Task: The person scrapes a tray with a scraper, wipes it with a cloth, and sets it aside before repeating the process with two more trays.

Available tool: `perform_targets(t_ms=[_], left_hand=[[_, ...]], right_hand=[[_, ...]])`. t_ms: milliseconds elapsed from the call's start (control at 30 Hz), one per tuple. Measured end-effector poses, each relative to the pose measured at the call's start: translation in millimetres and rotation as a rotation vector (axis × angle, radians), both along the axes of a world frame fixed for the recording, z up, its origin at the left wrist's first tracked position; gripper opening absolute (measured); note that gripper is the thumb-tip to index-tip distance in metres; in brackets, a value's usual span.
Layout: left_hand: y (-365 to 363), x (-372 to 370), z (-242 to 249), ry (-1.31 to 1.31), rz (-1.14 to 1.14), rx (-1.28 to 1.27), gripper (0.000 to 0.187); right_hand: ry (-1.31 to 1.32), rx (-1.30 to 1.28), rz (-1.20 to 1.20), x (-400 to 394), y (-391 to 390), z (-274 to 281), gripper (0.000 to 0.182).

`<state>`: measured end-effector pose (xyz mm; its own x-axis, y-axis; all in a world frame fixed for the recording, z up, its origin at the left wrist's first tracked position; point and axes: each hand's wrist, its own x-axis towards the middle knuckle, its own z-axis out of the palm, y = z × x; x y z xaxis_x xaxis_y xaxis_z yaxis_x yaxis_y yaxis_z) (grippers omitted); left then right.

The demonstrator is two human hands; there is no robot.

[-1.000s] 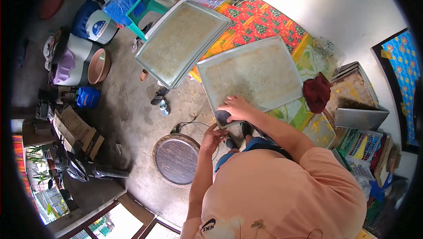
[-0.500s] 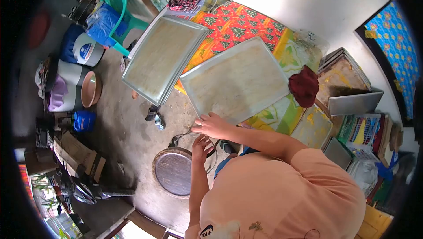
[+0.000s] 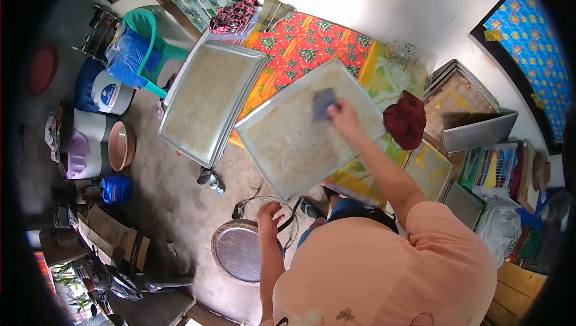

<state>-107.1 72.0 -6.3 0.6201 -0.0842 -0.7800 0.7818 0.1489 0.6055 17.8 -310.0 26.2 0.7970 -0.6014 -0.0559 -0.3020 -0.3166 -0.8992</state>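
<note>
My right hand [image 3: 346,117] is closed on the edge of a dark blue-grey, flat, square piece [image 3: 324,103], blurred and held over a large metal baking tray [image 3: 282,146]. Brownish smudges mark the tray, which rests tilted on a table with a patterned cloth. My left hand [image 3: 270,218] hangs below the tray's near corner, fingers apart and a little bent, with nothing in it. Under that hand, a round brown stool top [image 3: 236,251] shows. To the left lies a stack of similar trays [image 3: 210,101]; a dark red cloth [image 3: 405,120] touches the tray's right side.
A red and yellow tablecloth [image 3: 300,44] covers the table. More stained trays [image 3: 459,95] lean by the wall at right, near a basket [image 3: 492,170]. A green chair [image 3: 144,26], brown basin [image 3: 122,146] and blue container [image 3: 116,189] stand at left. A can [image 3: 216,185] is on the floor.
My right hand has moved up and right from the tray's near edge to its middle, with the dark square piece now showing. My left hand has stayed low, apart from the right.
</note>
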Motion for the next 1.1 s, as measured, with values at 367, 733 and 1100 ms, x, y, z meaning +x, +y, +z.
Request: perform_targets(t_ms=[367, 733, 1100], left_hand=[[-24.4, 42.1, 16.6, -0.066, 0.023, 0.134, 0.049], [-45.8, 75.2, 22.4, -0.192, -0.123, 0.255, 0.063], [-36.9, 75.5, -3.8, -0.163, -0.092, 0.184, 0.065]], right_hand=[[0.095, -0.138, -0.381, 47.4, -241.4, -118.2, 0.061], [0.388, -0.360, -0.076, -137.2, -201.3, 5.7, 0.069], [0.173, -0.781, 0.075, -104.5, -17.4, -28.8, 0.070]])
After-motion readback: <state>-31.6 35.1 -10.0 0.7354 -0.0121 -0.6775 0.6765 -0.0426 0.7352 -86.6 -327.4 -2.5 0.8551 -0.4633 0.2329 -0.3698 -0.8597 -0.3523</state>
